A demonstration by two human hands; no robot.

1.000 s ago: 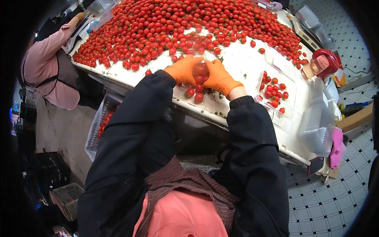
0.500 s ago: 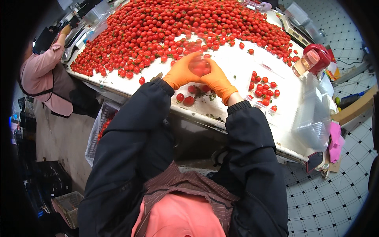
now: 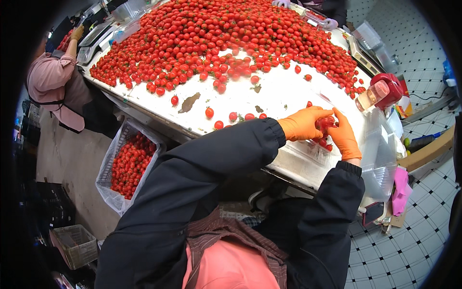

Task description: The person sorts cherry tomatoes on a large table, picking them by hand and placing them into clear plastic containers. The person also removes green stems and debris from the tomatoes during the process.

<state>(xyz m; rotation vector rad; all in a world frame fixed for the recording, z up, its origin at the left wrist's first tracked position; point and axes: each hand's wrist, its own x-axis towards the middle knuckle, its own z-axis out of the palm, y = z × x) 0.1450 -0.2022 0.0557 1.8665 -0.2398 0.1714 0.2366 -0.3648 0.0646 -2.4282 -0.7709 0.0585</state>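
My left hand (image 3: 301,124) and my right hand (image 3: 344,137), both in orange gloves, cup a small bunch of cherry tomatoes (image 3: 326,125) between their curved fingers. They are low over a clear plastic punnet (image 3: 312,148) at the near right of the table, and more red tomatoes show below the fingers. My hands cover most of the punnet. To the left of it, several loose tomatoes (image 3: 233,116) lie along the near table edge. A large heap of cherry tomatoes (image 3: 207,33) spreads across the far side of the white table (image 3: 284,89).
A lined crate (image 3: 156,144) of tomatoes stands on the floor at left. Stacked clear containers (image 3: 378,159), a pink-capped bottle (image 3: 370,96) and a scale (image 3: 363,55) line the right side. A person in pink (image 3: 53,79) works at far left; another person's gloved hand (image 3: 330,24) shows beyond the heap.
Both hands have moved right, from the loose tomatoes near the middle to the punnet, with the cupped tomatoes. The view has shifted slightly, showing more of the floor crate.
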